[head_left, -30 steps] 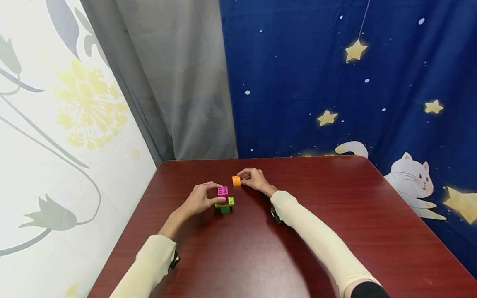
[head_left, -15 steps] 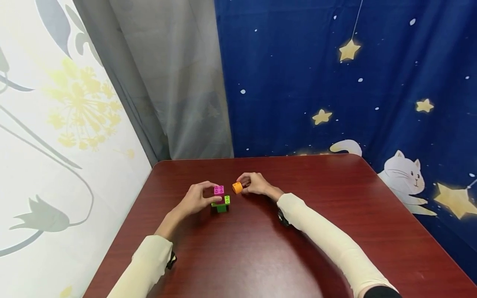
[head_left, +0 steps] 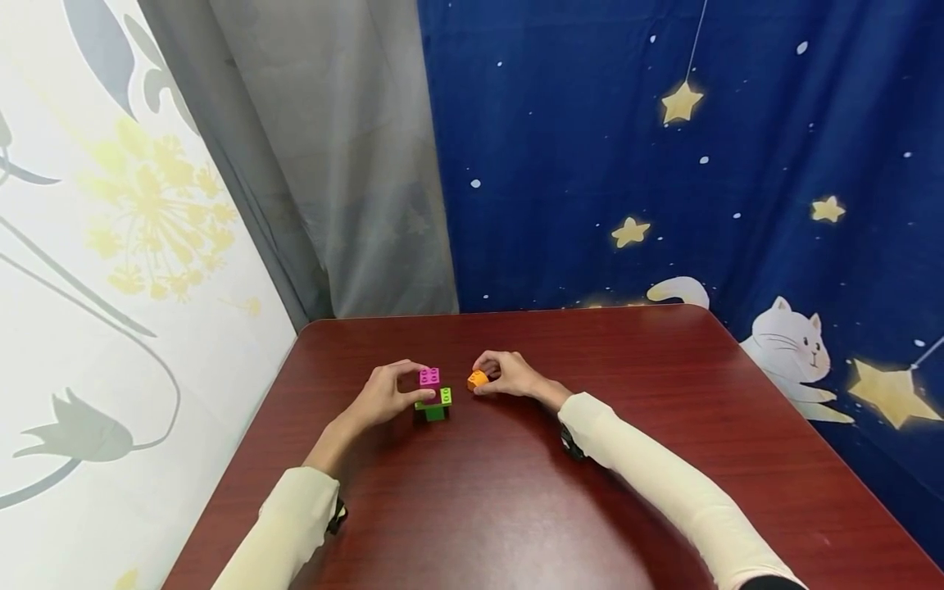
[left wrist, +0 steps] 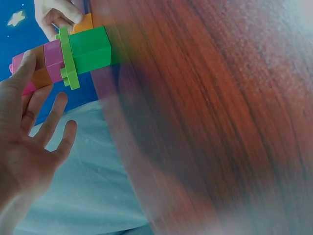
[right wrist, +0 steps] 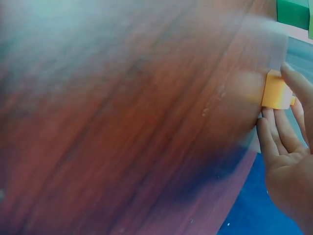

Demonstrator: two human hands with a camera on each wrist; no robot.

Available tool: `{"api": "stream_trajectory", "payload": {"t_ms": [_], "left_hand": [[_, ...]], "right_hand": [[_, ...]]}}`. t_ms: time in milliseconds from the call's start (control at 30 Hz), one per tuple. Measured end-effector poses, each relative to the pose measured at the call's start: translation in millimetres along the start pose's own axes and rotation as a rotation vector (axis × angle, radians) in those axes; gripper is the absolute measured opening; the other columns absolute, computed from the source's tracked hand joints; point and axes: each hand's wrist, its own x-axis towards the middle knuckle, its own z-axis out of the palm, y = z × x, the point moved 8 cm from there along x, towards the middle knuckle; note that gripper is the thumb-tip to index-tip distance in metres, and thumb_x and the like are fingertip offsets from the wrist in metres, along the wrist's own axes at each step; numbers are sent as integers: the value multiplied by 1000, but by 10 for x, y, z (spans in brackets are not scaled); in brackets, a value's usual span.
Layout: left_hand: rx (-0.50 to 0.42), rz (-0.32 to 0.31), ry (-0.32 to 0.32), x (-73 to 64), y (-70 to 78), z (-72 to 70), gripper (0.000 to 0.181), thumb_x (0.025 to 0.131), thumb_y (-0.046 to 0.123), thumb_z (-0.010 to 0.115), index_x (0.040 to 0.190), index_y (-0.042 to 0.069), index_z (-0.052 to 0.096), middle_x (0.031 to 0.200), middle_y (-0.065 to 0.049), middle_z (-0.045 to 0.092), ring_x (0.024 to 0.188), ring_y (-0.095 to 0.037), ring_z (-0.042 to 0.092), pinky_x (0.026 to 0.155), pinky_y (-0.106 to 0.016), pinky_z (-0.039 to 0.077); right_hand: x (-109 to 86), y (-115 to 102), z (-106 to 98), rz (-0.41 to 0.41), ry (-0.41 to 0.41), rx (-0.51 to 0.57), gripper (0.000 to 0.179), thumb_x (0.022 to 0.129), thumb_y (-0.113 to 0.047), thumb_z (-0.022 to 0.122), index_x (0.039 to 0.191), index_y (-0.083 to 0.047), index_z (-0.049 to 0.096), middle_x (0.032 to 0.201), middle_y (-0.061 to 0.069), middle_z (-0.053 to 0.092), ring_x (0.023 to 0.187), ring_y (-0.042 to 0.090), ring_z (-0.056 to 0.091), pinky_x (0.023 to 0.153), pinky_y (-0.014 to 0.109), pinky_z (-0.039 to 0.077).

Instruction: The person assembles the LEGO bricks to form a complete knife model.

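Note:
My left hand (head_left: 388, 396) pinches the upper part of a small brick stack (left wrist: 90, 50) between thumb and forefinger. The stack stands upright on the table, with a pink brick (head_left: 429, 375) on top. Below it, the left wrist view shows an orange-brown brick (left wrist: 41, 73), another pink one (left wrist: 54, 55), a wide lime-green plate (left wrist: 69, 58) and a green brick (left wrist: 92, 51) at the bottom. The other left fingers are spread loosely. To the right of the stack, my right hand (head_left: 512, 374) holds a rounded orange brick (right wrist: 277, 90) between thumb and fingers, low at the tabletop.
A dark red-brown table (head_left: 472, 492) lies under both hands. Behind it hang a grey curtain (head_left: 383, 164) and a blue star-printed curtain (head_left: 560, 147). A white patterned panel (head_left: 88, 287) borders the left side.
My right hand has turned the orange brick and drawn it nearer and slightly right, away from the stack. My left hand keeps its hold on the stack. The head view has shifted slightly.

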Motion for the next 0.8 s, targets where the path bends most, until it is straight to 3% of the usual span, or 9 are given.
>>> {"api": "stream_trajectory", "payload": {"t_ms": [200,467,800], "left_hand": [[-31,5,-8,2,3,8,40,85,24,89,120,11,74,110,-3,74,99,-37,67,89,-56,55],[-34,29,-13,7,37,14,40,86,21,88,121,10,74,110,-2,74,98,-38,66,86,-54,55],[-53,25,-26,4,21,8,40,86,23,88,122,10,74,112,-4,74,98,-39,66,86,-56,55]], "right_hand": [[-103,-57,-7,-38,-20,-52,36,89,-3,81,123,-3,69,116,11,75,107,23,72,93,34,57],[-201,-74,-19,-63,11,-79,41,86,-13,87,121,-2,70,111,7,77,105,19,72,93,32,57],[-256,-101,-35,-68,34,-93,36,90,-12,84,121,-1,70,110,8,76,103,20,72,91,32,58]]}}
